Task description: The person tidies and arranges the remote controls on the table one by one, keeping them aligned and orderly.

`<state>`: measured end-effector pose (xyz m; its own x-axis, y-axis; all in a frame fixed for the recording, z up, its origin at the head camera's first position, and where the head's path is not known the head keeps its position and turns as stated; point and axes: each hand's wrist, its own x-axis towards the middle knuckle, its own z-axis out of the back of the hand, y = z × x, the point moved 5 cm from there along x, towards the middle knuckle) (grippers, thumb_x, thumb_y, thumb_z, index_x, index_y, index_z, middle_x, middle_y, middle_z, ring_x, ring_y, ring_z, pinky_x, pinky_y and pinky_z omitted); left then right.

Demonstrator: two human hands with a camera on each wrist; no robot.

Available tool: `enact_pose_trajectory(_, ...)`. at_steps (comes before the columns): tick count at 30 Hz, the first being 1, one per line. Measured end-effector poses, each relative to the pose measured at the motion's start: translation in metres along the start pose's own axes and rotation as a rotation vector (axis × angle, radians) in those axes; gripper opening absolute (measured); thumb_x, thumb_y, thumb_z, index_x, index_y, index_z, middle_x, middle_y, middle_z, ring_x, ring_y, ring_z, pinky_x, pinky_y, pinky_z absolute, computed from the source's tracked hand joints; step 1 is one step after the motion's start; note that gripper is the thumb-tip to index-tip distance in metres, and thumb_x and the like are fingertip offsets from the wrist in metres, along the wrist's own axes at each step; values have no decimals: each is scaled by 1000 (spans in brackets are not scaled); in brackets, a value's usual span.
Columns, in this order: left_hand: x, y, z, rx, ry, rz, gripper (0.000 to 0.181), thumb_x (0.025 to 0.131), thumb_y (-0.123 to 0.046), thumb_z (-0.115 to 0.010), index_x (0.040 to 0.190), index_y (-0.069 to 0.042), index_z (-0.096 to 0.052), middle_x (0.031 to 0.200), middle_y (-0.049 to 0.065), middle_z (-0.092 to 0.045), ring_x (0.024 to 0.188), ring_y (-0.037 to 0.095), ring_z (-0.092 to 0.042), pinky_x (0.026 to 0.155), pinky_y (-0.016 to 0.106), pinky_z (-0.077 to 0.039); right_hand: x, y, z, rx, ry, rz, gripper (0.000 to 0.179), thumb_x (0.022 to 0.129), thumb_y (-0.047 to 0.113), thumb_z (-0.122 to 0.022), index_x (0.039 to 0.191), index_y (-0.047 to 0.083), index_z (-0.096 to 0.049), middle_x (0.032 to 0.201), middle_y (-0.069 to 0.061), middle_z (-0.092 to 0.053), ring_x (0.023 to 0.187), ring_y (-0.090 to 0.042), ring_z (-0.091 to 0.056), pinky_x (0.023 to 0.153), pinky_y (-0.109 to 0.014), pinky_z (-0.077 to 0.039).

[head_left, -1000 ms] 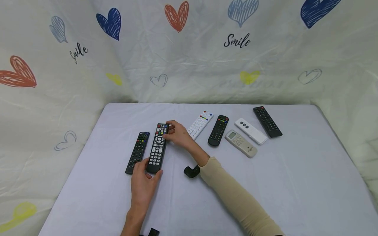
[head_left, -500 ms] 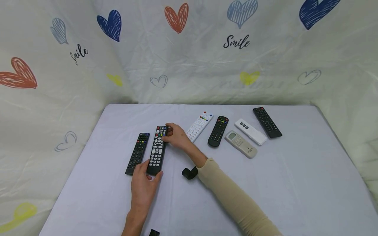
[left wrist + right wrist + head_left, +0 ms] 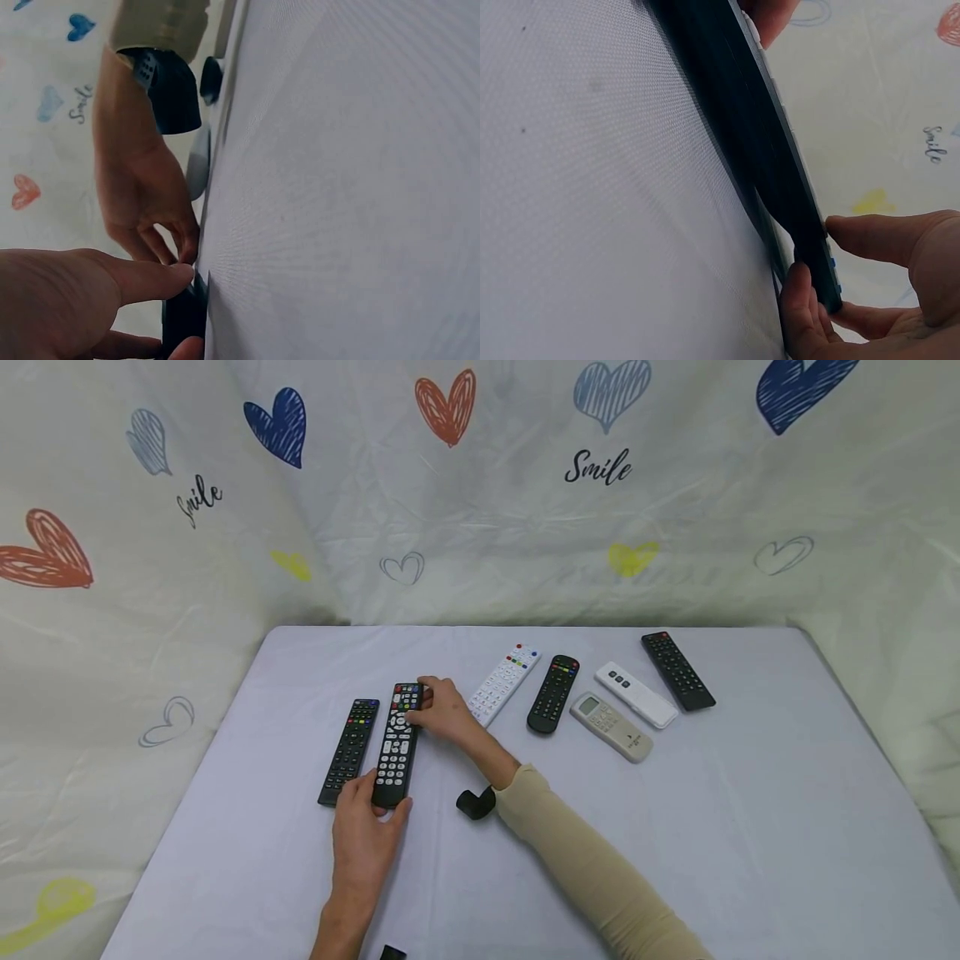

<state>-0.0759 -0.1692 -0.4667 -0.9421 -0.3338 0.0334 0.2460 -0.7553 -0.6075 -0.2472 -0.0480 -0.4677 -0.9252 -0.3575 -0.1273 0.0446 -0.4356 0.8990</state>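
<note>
A long black remote control with white buttons point(image 3: 393, 756) lies between both hands on the left half of the table. My left hand point(image 3: 363, 835) grips its near end, thumb on the right side and fingers on the left. At the far end my right hand point(image 3: 444, 710) pinches the remote, thumb over the button face. In the right wrist view the remote's dark side point(image 3: 769, 142) slants close above the cloth, with right fingers point(image 3: 801, 307) reaching beneath its end. Just left of it lies a second black remote point(image 3: 349, 752), its near end close to my left fingers.
Right of my hands lie a white remote point(image 3: 504, 683), a black rounded remote point(image 3: 553, 694), a grey remote with a small screen point(image 3: 611, 727), a slim white remote point(image 3: 636, 694) and another black remote point(image 3: 678, 671). White cloth point(image 3: 750, 827) covers the table; a heart-patterned curtain point(image 3: 510, 527) hangs behind.
The far end of the held remote has come slightly nearer and lower, with my right hand and forearm shifting a little left. My left hand stays almost still at the near end.
</note>
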Motion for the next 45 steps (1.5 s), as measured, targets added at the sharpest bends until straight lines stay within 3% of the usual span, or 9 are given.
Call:
enact_pose_trajectory(6,-3,2,1,-10,-2,14,67,84,-15,-87,140,8,-58,130,23,-60,87,20,-64,73,28,-54,-2,1,-4,-16,-8,-1,71,90,13,-79,151,-4,-48,124,-22,-56,101,-20,-57,87,-31,-54)
enact_pose_trajectory(13,-3,3,2,-39,3,17,68,85,-11,-86,142,8,-56,134,24,-58,89,22,-66,76,32,-58,0,0,-5,-52,-12,-16,71,90,15,-79,152,-3,-48,116,-16,-53,95,-15,-46,80,-25,-44)
enact_pose_trajectory(19,-2,3,3,-57,-3,29,73,83,-9,-87,145,6,-53,139,25,-55,88,22,-66,75,31,-58,-1,0,-3,-53,-3,-31,73,90,16,-80,152,-3,-47,119,-17,-55,95,-16,-50,80,-25,-47)
enact_pose_trajectory(27,-3,1,4,-55,-42,16,77,82,-11,-88,148,2,-50,143,22,-55,88,21,-62,75,30,-54,-2,1,2,-22,-8,-49,69,91,15,-80,150,-2,-50,128,-20,-59,107,-23,-58,91,-34,-54)
enact_pose_trajectory(35,-2,3,4,-74,-36,9,77,83,-9,-87,148,3,-49,142,23,-57,90,22,-62,75,27,-53,-3,0,3,-24,-8,-48,66,91,15,-80,148,-1,-52,128,-20,-59,106,-22,-57,91,-35,-53)
enact_pose_trajectory(45,-1,2,2,-75,-8,9,76,85,-10,-85,150,3,-47,146,24,-55,97,26,-62,80,32,-54,-7,1,8,-25,-21,-66,64,91,16,-79,147,0,-52,128,-21,-59,109,-25,-57,92,-38,-53)
